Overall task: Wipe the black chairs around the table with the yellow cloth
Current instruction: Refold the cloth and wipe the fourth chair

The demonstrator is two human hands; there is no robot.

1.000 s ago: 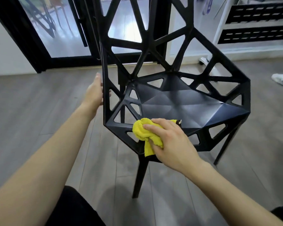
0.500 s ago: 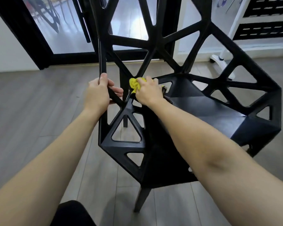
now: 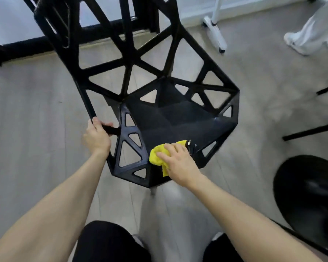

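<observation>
While the grey wood-plank floor (image 3: 27, 129) fills most of the head view, a black plastic chair with a lattice of triangular cut-outs (image 3: 170, 121) is seen standing on it at the centre, its backrest rising toward the top left and its seat facing the camera. A round black object (image 3: 307, 197) is seen at the lower right edge, well apart from the chair, and its nature cannot be told. A white stand on castors (image 3: 215, 33) is placed on the floor beyond the chair, and pale trouser legs with a white shoe (image 3: 307, 36) are seen at the upper right. The left hand (image 3: 97, 138) is wrapped round a bar at the left edge of the chair, its fingers (image 3: 96, 121) curled over that bar. The right hand (image 3: 178, 163) is pressed onto the bunched yellow cloth (image 3: 157, 156), fingers fairly straight and laid over it; whether the cloth is pinched underneath cannot be told. The cloth is held against the front left part of the seat, near its rim.
</observation>
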